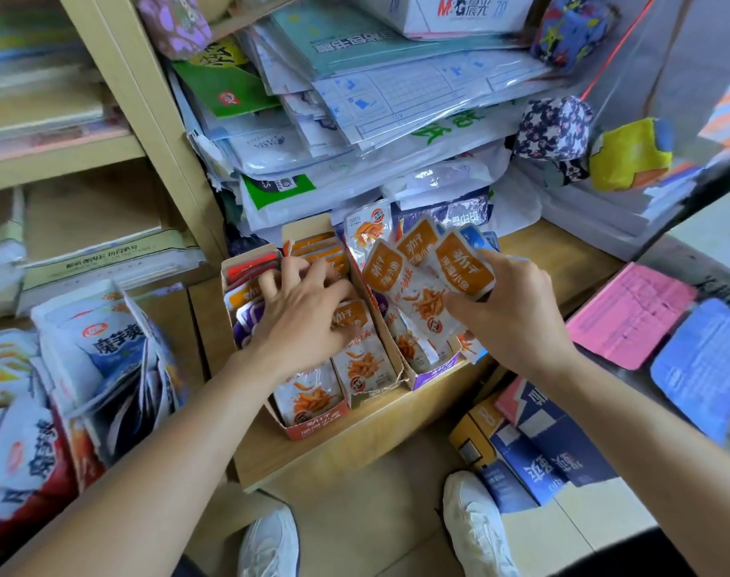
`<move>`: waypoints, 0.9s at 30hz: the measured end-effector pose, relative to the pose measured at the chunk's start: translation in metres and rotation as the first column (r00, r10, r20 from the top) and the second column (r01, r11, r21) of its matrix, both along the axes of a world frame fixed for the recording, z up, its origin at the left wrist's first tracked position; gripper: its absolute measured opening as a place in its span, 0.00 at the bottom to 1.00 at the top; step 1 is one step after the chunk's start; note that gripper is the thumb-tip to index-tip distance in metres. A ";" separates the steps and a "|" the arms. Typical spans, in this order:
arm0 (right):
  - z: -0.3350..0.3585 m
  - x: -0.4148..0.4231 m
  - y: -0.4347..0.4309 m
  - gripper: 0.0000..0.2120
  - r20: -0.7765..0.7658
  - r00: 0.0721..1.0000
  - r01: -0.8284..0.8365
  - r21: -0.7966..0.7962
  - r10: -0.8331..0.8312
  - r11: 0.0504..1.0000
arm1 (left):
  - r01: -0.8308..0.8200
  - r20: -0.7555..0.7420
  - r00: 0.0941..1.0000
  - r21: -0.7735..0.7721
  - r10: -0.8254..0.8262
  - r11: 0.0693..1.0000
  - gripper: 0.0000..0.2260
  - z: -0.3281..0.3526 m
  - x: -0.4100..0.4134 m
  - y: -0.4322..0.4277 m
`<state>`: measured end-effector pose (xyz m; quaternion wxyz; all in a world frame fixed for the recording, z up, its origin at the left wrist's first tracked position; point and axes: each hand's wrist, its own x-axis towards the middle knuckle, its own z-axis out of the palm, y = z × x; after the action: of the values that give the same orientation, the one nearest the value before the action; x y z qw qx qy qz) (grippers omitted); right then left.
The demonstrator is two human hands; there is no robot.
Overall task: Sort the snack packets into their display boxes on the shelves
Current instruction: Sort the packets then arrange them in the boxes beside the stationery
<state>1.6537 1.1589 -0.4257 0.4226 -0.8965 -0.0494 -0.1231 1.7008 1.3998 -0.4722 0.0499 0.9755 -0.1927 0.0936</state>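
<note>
Three cardboard display boxes stand side by side on a low wooden shelf [533, 260]. The left box [313, 428] holds red, purple and orange packets. The middle box [373, 395] holds orange-topped fish snack packets. The right box [436, 374] has a purple front. My left hand [305, 314] reaches into the left and middle boxes, its fingers spread and curled over the packet tops. My right hand [508, 310] grips a fan of several orange-topped snack packets [421, 276] above the right box.
Bagged stationery and paper [396, 102] is piled behind the boxes. A heap of blue and red snack bags [72, 368] lies at the left. Pink and blue packs [629, 318] sit at the right, with blue cartons [538, 443] below. My white shoes [475, 522] stand on the floor.
</note>
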 end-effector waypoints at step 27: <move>0.001 0.000 -0.002 0.15 0.019 1.000 -0.015 0.061 0.014 0.998 | 0.017 -0.290 0.957 -0.021 -0.023 1.000 0.07 0.014 -0.010 -0.004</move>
<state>1.6537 1.1573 -0.4250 0.4504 -0.8816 -0.0559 -0.1296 1.6912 1.3957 -0.4580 0.0875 0.9762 -0.1923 -0.0491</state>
